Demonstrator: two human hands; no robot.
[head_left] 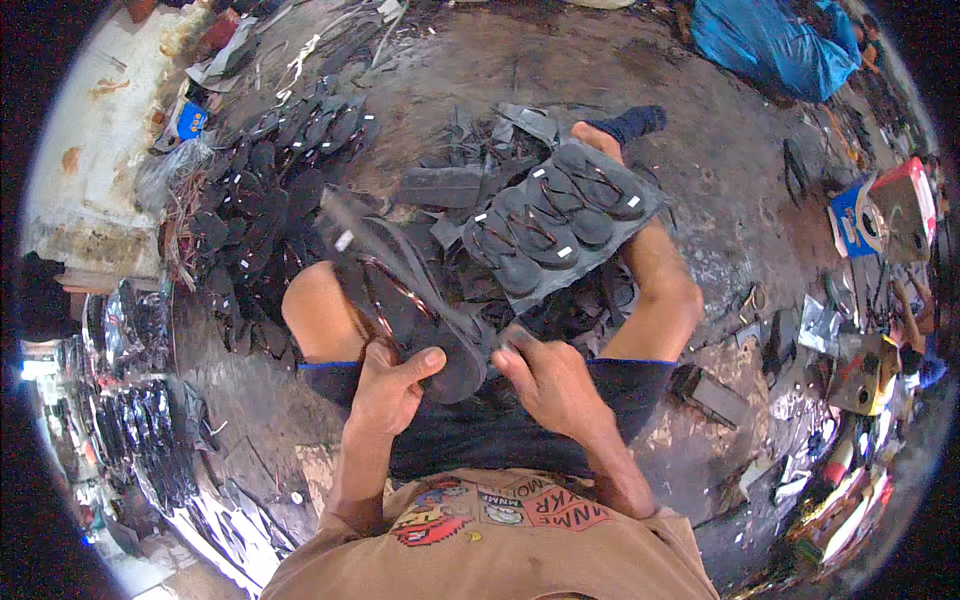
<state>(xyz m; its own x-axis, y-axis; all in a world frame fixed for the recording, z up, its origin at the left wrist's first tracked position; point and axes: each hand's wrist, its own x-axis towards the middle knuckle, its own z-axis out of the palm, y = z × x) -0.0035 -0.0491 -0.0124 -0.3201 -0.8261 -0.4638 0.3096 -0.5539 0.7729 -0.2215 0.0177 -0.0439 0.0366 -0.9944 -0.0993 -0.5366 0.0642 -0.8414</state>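
Observation:
My left hand point(392, 388) grips the heel end of a dark flip-flop point(408, 300), its thumb pressed on the footbed. The flip-flop is tilted up, with a shiny brown strap and a small white label near the toe; its far end is smeared by motion. Beside the heel, my right hand point(558, 388) is closed, thumb against the curled fingers. A small greyish bit shows at those fingertips, too blurred to name. Just beyond, a grey sheet point(528, 298) bearing several strapped flip-flops point(540, 235) leans against my right lower leg.
Finished-looking flip-flops point(255, 200) lie heaped on the left. Dark offcuts point(440, 187) cover the floor between my legs. To the right are scissors point(752, 302), a dark block point(712, 397) and a blue-and-white container point(852, 220). A blue plastic bag point(770, 45) sits at the far right.

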